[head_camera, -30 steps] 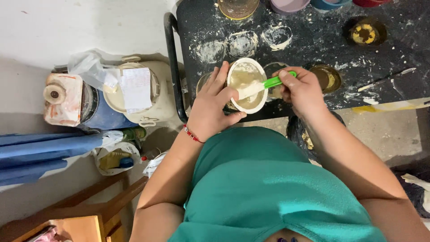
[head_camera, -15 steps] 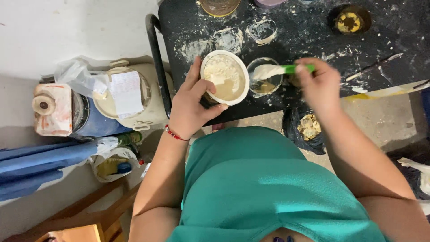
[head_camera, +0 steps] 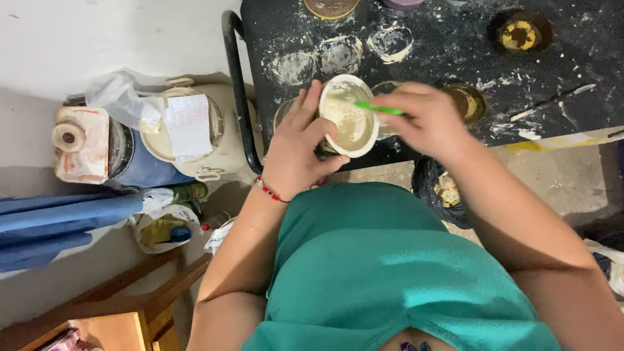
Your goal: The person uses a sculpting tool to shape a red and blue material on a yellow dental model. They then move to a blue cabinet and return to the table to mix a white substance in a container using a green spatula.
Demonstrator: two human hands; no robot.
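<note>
Black, powder-dusted counter (head_camera: 455, 45) up top; small white bowl (head_camera: 349, 116) of pale paste raised just over its near edge, cupped from the left by the left hand (head_camera: 296, 153), fingers (head_camera: 311, 104) wrapped on rim and underside; right hand (head_camera: 426, 120) touching the bowl's right side, pinched shut on a green-handled tool (head_camera: 378, 108), lying roughly level, tip left into the paste.

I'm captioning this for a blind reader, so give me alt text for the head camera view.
Seen from above, a person's left hand holds a small white cup of pale paste while the right hand dips a green-handled tool into it. They work at the edge of a black, paste-spattered table, with a cream bucket on the floor beside it.
</note>
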